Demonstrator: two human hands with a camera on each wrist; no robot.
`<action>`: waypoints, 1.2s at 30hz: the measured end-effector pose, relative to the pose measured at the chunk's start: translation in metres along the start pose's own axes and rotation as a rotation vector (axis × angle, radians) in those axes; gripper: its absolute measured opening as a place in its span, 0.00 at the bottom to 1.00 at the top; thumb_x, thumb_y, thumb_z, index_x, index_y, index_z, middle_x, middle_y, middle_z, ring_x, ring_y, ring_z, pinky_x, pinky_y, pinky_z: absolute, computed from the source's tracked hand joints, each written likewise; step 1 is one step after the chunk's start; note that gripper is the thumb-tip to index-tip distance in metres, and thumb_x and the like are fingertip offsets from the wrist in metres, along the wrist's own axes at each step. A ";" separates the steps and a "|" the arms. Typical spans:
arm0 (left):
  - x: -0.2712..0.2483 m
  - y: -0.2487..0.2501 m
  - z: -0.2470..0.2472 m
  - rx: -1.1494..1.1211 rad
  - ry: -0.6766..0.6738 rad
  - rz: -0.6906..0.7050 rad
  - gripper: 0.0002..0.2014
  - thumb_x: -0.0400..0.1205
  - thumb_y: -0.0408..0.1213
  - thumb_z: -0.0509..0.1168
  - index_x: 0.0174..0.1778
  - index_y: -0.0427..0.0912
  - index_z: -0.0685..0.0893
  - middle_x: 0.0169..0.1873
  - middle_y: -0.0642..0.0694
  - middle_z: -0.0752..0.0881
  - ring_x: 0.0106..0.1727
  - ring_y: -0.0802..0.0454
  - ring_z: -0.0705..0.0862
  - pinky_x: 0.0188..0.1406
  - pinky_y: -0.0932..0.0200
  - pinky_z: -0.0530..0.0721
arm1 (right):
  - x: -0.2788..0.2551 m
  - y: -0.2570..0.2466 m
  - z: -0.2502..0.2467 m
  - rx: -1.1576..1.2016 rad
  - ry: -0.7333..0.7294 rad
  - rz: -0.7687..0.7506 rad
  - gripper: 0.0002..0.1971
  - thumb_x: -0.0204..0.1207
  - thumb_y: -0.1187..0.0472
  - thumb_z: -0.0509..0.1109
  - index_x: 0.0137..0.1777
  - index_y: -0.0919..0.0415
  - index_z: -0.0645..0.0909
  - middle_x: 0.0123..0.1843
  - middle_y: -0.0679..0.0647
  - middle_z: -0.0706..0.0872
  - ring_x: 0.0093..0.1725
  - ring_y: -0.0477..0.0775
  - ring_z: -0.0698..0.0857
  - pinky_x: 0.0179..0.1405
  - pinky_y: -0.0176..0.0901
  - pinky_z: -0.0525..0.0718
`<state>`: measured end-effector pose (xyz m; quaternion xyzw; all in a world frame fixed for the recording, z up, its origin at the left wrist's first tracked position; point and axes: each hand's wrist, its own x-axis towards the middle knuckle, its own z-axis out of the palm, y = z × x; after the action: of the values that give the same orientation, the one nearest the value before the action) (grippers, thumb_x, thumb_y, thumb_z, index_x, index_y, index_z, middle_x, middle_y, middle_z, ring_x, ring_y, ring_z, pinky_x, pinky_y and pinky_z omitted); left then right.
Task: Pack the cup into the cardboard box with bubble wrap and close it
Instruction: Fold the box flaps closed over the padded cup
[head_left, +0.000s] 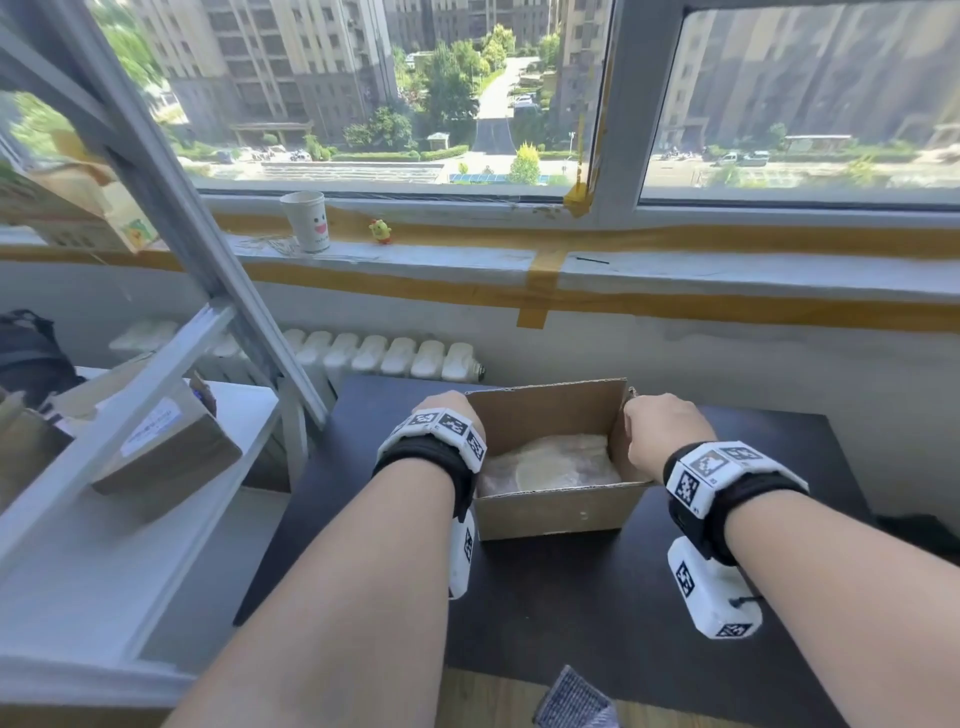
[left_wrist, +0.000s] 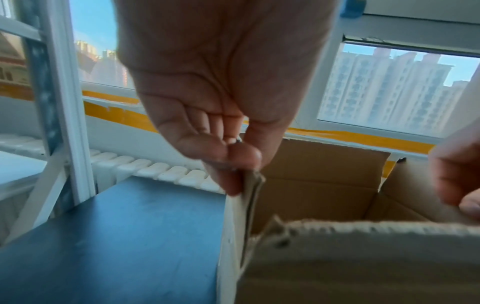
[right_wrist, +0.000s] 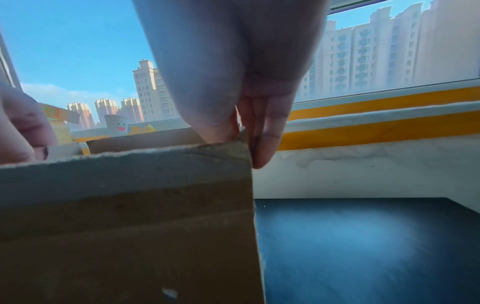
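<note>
An open cardboard box (head_left: 556, 512) stands on the dark table (head_left: 571, 597). A bundle of bubble wrap (head_left: 556, 462) lies inside it; a rounded shape shows through, and the cup itself is hidden. My left hand (head_left: 449, 408) is at the box's left side. In the left wrist view this left hand (left_wrist: 241, 164) pinches the top of the upright left flap (left_wrist: 250, 195) between thumb and fingers. My right hand (head_left: 660, 431) is at the right side. There the right hand (right_wrist: 245, 142) pinches the right flap (head_left: 621, 431), thumb inside and fingers outside.
A white shelf rack (head_left: 171, 208) stands close on the left with a cardboard parcel (head_left: 166, 447) on it. A radiator (head_left: 363, 356) runs behind the table. On the windowsill are a smiley paper cup (head_left: 306, 221) and a yellow toy chick (head_left: 382, 231).
</note>
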<state>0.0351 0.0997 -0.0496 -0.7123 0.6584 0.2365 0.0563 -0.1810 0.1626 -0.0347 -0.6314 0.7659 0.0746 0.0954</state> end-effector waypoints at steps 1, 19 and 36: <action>-0.001 0.002 -0.003 0.018 0.033 -0.006 0.11 0.77 0.31 0.65 0.29 0.40 0.74 0.34 0.44 0.87 0.35 0.47 0.86 0.28 0.57 0.82 | -0.001 0.002 0.000 0.033 0.014 0.011 0.15 0.72 0.68 0.61 0.58 0.61 0.79 0.54 0.62 0.87 0.56 0.66 0.85 0.51 0.50 0.84; 0.003 0.005 -0.002 0.352 -0.465 0.313 0.37 0.64 0.27 0.70 0.67 0.64 0.81 0.67 0.54 0.81 0.57 0.51 0.82 0.49 0.63 0.77 | -0.002 0.006 0.015 0.275 -0.135 -0.018 0.24 0.75 0.71 0.58 0.60 0.46 0.86 0.64 0.47 0.85 0.66 0.55 0.81 0.63 0.47 0.82; 0.002 0.022 -0.009 0.364 -0.420 0.364 0.17 0.78 0.44 0.73 0.62 0.46 0.85 0.45 0.51 0.84 0.47 0.50 0.81 0.42 0.65 0.75 | 0.011 0.002 0.017 0.270 -0.123 0.002 0.31 0.78 0.34 0.59 0.28 0.62 0.78 0.25 0.52 0.77 0.31 0.55 0.80 0.28 0.44 0.70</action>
<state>0.0166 0.0914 -0.0374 -0.4970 0.7804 0.2626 0.2740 -0.1840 0.1568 -0.0535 -0.6063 0.7623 0.0094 0.2263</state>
